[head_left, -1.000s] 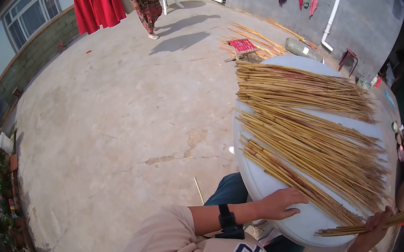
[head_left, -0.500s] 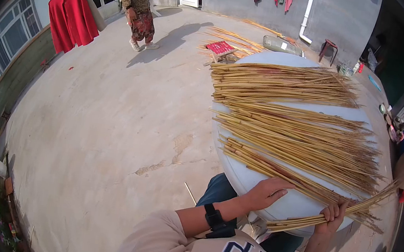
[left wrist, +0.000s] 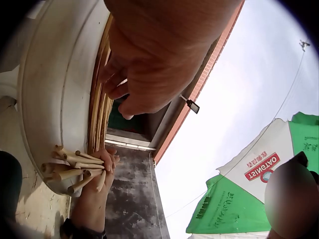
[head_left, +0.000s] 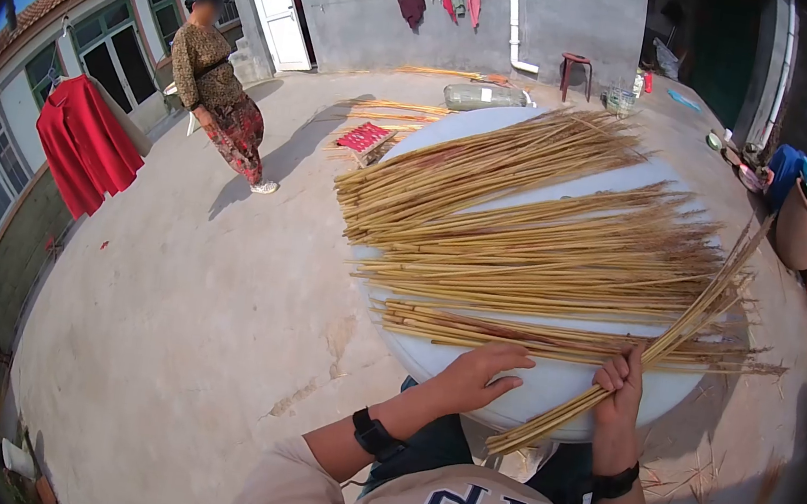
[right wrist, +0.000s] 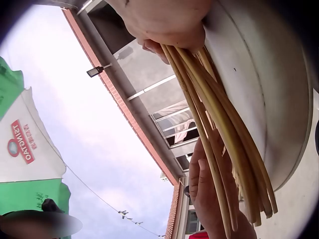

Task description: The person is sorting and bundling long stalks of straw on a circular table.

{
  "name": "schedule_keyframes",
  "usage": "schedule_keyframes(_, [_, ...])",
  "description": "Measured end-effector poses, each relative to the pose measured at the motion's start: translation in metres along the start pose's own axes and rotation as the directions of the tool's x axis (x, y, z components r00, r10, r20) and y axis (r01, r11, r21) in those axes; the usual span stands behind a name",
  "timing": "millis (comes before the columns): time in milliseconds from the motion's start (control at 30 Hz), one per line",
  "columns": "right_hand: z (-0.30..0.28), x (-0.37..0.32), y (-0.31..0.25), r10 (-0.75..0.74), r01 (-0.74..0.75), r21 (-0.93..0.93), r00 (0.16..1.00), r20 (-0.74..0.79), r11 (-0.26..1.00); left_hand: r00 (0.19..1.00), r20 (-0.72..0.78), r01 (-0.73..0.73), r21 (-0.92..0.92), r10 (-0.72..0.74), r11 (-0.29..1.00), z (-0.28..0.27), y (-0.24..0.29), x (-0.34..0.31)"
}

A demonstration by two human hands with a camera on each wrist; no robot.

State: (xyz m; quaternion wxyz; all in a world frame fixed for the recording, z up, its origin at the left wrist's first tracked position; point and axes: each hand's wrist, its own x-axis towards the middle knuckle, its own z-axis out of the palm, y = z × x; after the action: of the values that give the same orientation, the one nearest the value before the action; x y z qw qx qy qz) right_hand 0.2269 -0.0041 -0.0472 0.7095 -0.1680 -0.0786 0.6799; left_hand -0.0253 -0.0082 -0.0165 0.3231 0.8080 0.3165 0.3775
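My right hand (head_left: 620,387) grips a thin bundle of dry stalks (head_left: 557,413), held slantwise over the near edge of the round pale table (head_left: 674,388). Its cut ends point toward my body and its feathery tops rise to the far right. In the left wrist view, the bundle's pale cut ends (left wrist: 75,172) fan out from the fist. My left hand (head_left: 475,375) holds nothing, its fingers loosely extended at the nearest row of stalks (head_left: 425,323). Behind that row lie a middle pile (head_left: 523,267) and a far pile (head_left: 463,181), feathery tops to the right.
A person (head_left: 216,93) stands on the concrete yard at the back left, near a hanging red jacket (head_left: 89,148). Behind the table are a small red-topped stool (head_left: 365,138), loose stalks on the ground and a large glass bottle (head_left: 486,98). A brown pot (head_left: 806,229) stands at right.
My right hand has brought the bundle leftward from the table's right edge, and its tops have swung upward. My left hand remains by the nearest row. The view has turned right and tilted up.
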Motion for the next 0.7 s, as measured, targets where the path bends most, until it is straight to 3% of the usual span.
schedule_keyframes(200, [0.000,0.009,0.005,0.018,-0.017,-0.009,0.998,0.067,1.000,0.949,0.299,0.010,0.282,-0.098,0.959,-0.009,-0.005,0.006])
schedule_keyframes(433, [0.004,0.002,0.005,-0.027,0.029,-0.066,0.999,0.024,0.997,0.949,0.290,0.029,0.313,-0.125,0.949,-0.018,-0.001,0.020])
schedule_keyframes(533, [0.004,0.001,0.006,-0.046,0.046,-0.080,0.999,-0.002,0.996,0.939,0.325,0.052,0.186,-0.111,0.981,-0.033,0.004,0.032])
schedule_keyframes(700, [0.006,0.000,0.006,-0.037,0.039,-0.080,0.999,0.028,0.996,0.987,0.011,0.153,0.271,-0.163,0.950,-0.073,0.020,0.062])
